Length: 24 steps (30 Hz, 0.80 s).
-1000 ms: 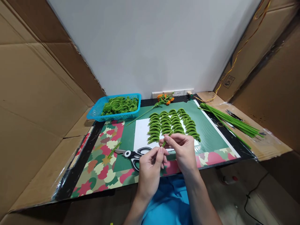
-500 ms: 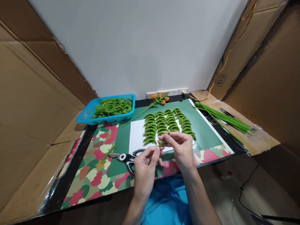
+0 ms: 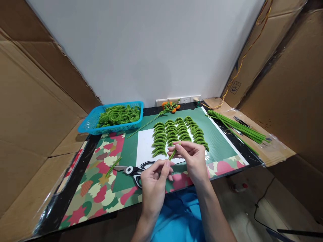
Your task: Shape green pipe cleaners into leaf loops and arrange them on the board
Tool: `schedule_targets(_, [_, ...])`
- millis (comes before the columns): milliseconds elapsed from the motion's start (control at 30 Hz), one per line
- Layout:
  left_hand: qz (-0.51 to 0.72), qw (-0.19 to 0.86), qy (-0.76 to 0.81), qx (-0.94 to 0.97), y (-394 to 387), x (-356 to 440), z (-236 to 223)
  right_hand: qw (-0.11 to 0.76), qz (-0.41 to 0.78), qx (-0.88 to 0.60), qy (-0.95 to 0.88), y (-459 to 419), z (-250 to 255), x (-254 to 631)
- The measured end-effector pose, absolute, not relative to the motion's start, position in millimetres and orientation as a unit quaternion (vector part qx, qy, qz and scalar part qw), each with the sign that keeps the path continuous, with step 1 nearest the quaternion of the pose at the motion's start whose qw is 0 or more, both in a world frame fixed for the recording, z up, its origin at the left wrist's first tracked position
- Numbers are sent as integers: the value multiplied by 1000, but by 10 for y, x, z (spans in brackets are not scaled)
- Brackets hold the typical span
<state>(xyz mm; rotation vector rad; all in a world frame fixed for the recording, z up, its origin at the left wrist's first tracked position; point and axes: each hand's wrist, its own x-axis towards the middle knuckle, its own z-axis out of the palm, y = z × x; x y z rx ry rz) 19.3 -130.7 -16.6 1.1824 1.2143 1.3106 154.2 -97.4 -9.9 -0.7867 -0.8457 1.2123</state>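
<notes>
A short green pipe cleaner (image 3: 172, 154) is stretched between my two hands over the front of the table. My left hand (image 3: 155, 174) pinches its lower end between thumb and fingers. The upper end is in the closed fingers of my right hand (image 3: 193, 159), partly hidden by them. Just beyond my hands, bent green pipe-cleaner pieces (image 3: 172, 131) lie in columns on a white sheet (image 3: 144, 144). Scissors (image 3: 129, 170) with black and white handles rest beside my left hand, blades pointing left. A few green pipe-cleaner lengths (image 3: 113, 167) lie by the blade tips.
At the back left stands a blue basket (image 3: 85, 125) heaped with green pipe-cleaner pieces. An orange-and-green pipe-cleaner flower (image 3: 171, 107) lies at the back. To the right are a bundle of long green pipe cleaners (image 3: 237, 126) and small snips (image 3: 241, 121). Cardboard walls flank the table.
My hands have drawn slightly apart, and a little more of the pipe cleaner shows between them. The whole view has shifted slightly.
</notes>
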Motion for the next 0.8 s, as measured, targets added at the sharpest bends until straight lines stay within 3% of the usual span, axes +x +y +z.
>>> schedule_targets(267, [534, 510, 489, 464, -1333, 209, -103, 687, 546, -332, -345, -963, -128, 1481])
schedule_targets(467, [545, 522, 481, 447, -1344, 215, -89, 632, 575, -334, -398, -999, -40, 1502])
schedule_targets(800, [525, 474, 497, 503, -1304, 191, -122, 667, 476, -359, -447, -1001, -123, 1495])
